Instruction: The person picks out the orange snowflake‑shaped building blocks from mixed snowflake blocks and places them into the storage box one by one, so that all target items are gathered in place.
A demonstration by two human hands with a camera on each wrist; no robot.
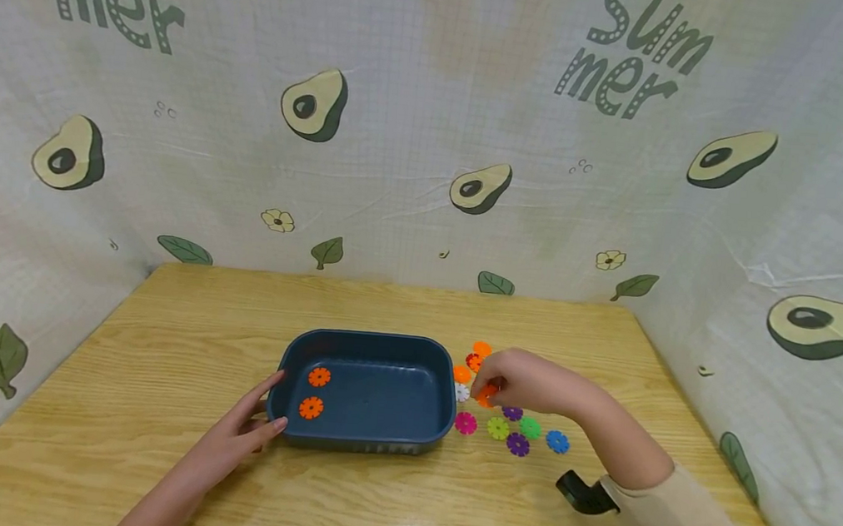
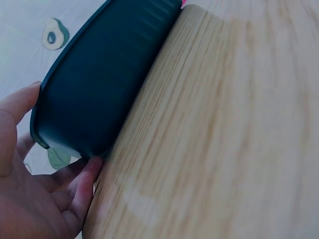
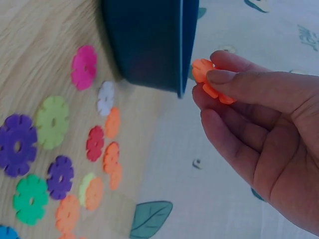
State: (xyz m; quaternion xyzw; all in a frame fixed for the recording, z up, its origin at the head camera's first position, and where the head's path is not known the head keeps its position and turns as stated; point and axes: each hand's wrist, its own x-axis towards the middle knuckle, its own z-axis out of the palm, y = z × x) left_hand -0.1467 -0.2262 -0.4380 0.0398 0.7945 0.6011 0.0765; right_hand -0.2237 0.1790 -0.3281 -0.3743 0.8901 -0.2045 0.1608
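Observation:
A dark blue plastic bin (image 1: 368,445) stands on the wooden table, two orange notched discs (image 1: 319,377) lying flat on the left of its floor. My left hand (image 1: 237,433) holds the bin's left end; in the left wrist view the thumb is at the rim and the other fingertips are low by the base. To the right of the bin, my right hand (image 1: 527,381) pinches an orange notched disc (image 3: 202,69) between thumb and fingers. In the right wrist view that hand is raised above the loose discs, close to the bin's rim.
Loose notched discs lie right of the bin: pink (image 1: 465,423), lime (image 1: 498,428), green (image 1: 530,427), blue (image 1: 557,441), white (image 3: 105,98), red (image 3: 94,143), several purple and orange ones. A printed cloth (image 1: 396,211) hangs behind the table and along both sides.

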